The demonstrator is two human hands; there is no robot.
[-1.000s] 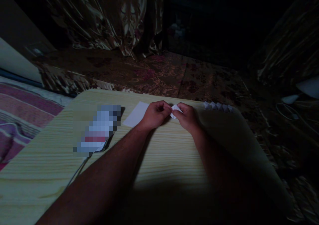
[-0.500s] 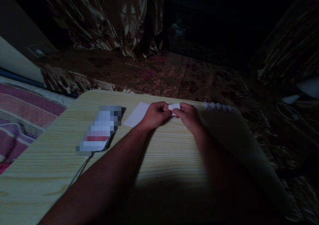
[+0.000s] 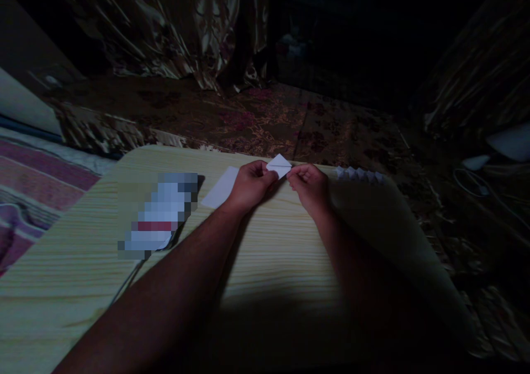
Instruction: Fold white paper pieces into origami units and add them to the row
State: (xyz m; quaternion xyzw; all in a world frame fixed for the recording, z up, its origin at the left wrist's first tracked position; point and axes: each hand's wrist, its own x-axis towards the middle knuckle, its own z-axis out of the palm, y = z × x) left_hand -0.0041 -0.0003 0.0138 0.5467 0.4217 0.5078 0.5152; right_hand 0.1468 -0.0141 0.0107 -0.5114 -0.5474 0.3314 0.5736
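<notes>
In the head view, a small folded white paper (image 3: 279, 166) is held near the far edge of the table (image 3: 265, 263), its lower left part pinched between the thumb and curled fingers of the left hand (image 3: 253, 183), while its right corner is met by the nearly closed fingertips of the right hand (image 3: 310, 185), though whether it is gripped there cannot be told. Just beside the left hand, a flat white sheet (image 3: 220, 188) is laid on the wood, and farther left a blurred-out device (image 3: 159, 211) with a cable is seen; a row of small folded white pieces (image 3: 360, 175) is set to the right of the right hand.
</notes>
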